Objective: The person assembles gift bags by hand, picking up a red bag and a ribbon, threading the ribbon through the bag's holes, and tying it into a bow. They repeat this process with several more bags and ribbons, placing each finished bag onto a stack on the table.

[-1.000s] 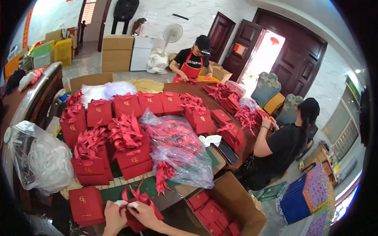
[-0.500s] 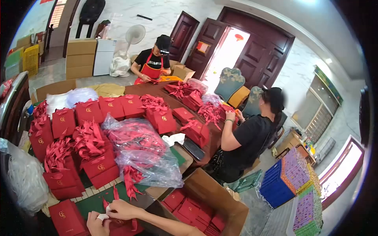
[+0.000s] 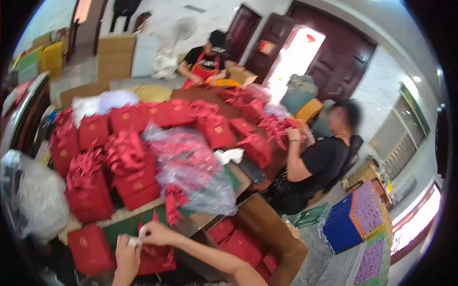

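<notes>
Near the bottom, my left hand (image 3: 127, 257) and my right hand (image 3: 156, 233) meet with fingers closed, above a red gift bag (image 3: 155, 263). A strip of red ribbon (image 3: 140, 229) rises by my right fingertips, which pinch it. White wrapping (image 3: 133, 241) shows at the fingers where the hands meet. What my left fingers grip is hidden by them and by blur. To the left of my left hand lies another red bag (image 3: 89, 249) with a gold mark.
Rows of red bags (image 3: 138, 188) with ribbon bunches fill the table behind. A clear plastic bag of ribbons (image 3: 191, 167) lies mid-table. An open carton (image 3: 276, 233) holding red bags stands at right. Two people (image 3: 319, 152) work across the table. A phone-like dark object (image 3: 251, 171) lies nearby.
The whole view has shifted, so the scene sits further right and somewhat lower, with more blur. My hands stay close together over the same bag, the right one slightly raised.
</notes>
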The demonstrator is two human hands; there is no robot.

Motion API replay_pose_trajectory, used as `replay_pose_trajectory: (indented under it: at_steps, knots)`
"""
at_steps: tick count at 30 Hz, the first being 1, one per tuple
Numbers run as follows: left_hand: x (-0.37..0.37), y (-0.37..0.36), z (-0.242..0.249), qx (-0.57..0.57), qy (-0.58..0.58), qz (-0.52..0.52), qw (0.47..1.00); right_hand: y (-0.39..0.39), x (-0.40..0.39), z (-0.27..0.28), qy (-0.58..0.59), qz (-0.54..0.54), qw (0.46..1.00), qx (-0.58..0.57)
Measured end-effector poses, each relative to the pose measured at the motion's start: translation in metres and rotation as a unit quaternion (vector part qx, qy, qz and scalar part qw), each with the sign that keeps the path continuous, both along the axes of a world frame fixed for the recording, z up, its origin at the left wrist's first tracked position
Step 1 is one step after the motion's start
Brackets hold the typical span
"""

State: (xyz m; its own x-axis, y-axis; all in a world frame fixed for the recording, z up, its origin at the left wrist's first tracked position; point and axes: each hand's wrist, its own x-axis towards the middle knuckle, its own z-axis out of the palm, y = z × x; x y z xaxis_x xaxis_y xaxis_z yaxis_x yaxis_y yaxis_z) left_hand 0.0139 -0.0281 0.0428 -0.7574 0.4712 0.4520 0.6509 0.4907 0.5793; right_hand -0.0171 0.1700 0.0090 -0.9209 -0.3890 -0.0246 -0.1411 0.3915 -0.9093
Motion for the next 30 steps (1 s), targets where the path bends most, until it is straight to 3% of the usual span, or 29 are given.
replay_pose_trajectory:
  at_steps: [2, 4, 6, 8, 10, 12, 15, 16, 18, 21, 24, 28, 30]
  knots:
    - [0.003, 0.002, 0.012, 0.033, -0.074, 0.032, 0.996, -0.004, 0.002, -0.003, -0.061, -0.021, 0.998, -0.022]
    - [-0.004, -0.004, 0.001, 0.029, -0.082, 0.03, 0.996, -0.01, 0.009, 0.002, -0.014, -0.074, 0.997, 0.017]
    - [0.0, -0.007, 0.0, 0.016, -0.171, -0.004, 0.985, -0.008, 0.003, 0.011, -0.051, -0.167, 0.985, 0.017]
    - [0.005, -0.003, -0.002, 0.014, -0.13, 0.042, 0.991, -0.005, -0.002, 0.003, 0.025, -0.22, 0.975, -0.015]
    - [0.002, -0.002, -0.005, 0.001, -0.127, 0.075, 0.989, 0.0, -0.001, 0.011, -0.008, -0.211, 0.977, 0.002]
    - [0.002, -0.004, -0.002, -0.006, -0.124, 0.099, 0.987, 0.01, -0.001, 0.01, 0.084, -0.246, 0.965, -0.032]
    - [-0.002, -0.003, 0.002, 0.001, -0.109, 0.116, 0.987, 0.031, -0.001, 0.014, 0.099, -0.309, 0.946, 0.003]
    - [-0.005, -0.002, 0.004, -0.002, -0.11, 0.12, 0.987, 0.035, 0.001, 0.023, 0.052, -0.316, 0.947, 0.018]
    - [-0.01, 0.001, 0.005, 0.006, -0.104, 0.128, 0.986, 0.037, 0.005, 0.026, 0.094, -0.311, 0.944, 0.046]
    - [-0.019, 0.012, 0.001, -0.013, -0.108, 0.133, 0.985, 0.02, 0.01, 0.027, 0.057, -0.248, 0.966, 0.051]
    - [-0.027, 0.024, -0.009, -0.034, -0.098, 0.146, 0.984, 0.005, 0.009, 0.02, 0.079, -0.198, 0.958, 0.193]
    - [-0.03, 0.028, -0.028, -0.046, -0.134, 0.159, 0.977, 0.003, 0.009, 0.01, 0.107, -0.18, 0.956, 0.204]
    - [-0.03, 0.027, -0.033, 0.02, -0.201, 0.158, 0.967, 0.004, 0.012, 0.017, 0.014, -0.212, 0.97, 0.119]
